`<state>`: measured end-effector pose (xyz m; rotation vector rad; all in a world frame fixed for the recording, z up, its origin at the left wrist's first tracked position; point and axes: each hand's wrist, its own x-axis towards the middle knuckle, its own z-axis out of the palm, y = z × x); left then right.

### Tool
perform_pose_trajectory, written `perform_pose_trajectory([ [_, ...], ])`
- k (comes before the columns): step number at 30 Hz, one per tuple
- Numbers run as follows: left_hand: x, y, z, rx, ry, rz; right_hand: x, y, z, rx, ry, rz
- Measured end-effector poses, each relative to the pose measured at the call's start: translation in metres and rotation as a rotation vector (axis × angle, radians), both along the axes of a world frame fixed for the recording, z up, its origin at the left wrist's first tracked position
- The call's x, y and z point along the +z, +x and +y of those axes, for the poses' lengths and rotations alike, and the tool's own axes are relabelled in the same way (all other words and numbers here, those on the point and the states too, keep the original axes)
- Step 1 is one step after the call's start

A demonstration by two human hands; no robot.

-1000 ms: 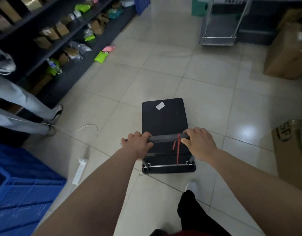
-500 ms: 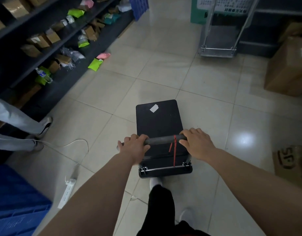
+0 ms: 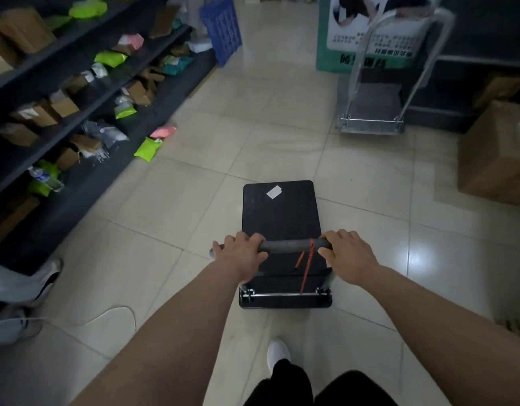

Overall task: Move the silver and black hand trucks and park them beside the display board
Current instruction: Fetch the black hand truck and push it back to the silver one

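Observation:
The black hand truck [image 3: 280, 213] stands on the tiled floor right in front of me, a white sticker on its flat deck. Both hands grip its padded handle bar: my left hand [image 3: 242, 256] at the bar's left end, my right hand [image 3: 348, 254] at the right end. A red cord hangs from the bar between them. The silver hand truck [image 3: 370, 123] is parked ahead on the right, its tall handle loop rising in front of the green and white display board [image 3: 335, 39].
Dark shelves [image 3: 62, 92] with boxes and bright parcels line the left; a green parcel [image 3: 147, 149] and a pink one lie on the floor. Another person's legs [image 3: 21, 284] stand at left, by a white cable. A blue crate [image 3: 222, 27] leans ahead. Cardboard boxes [image 3: 496, 153] sit right.
I have walked forward pushing the black truck. The silver truck and display board are closer, and the blue crate and power strip at lower left have passed out of view.

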<state>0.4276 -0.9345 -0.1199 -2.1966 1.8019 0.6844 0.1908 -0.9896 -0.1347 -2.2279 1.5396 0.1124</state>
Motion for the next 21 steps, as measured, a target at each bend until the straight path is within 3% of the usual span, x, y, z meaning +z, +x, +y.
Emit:
perform_pose_trajectory([
  [8, -0.005, 0.021, -0.128, -0.045, -0.009, -0.005, -0.005, 0.017, -0.116, -0.040, -0.036, -0.002],
  [15, -0.003, 0.036, -0.245, -0.007, -0.009, -0.024, -0.011, 0.030, -0.242, 0.054, -0.099, 0.006],
  [21, 0.000, 0.036, -0.354, 0.053, 0.022, -0.010, -0.011, 0.035, -0.362, 0.073, 0.003, -0.009],
])
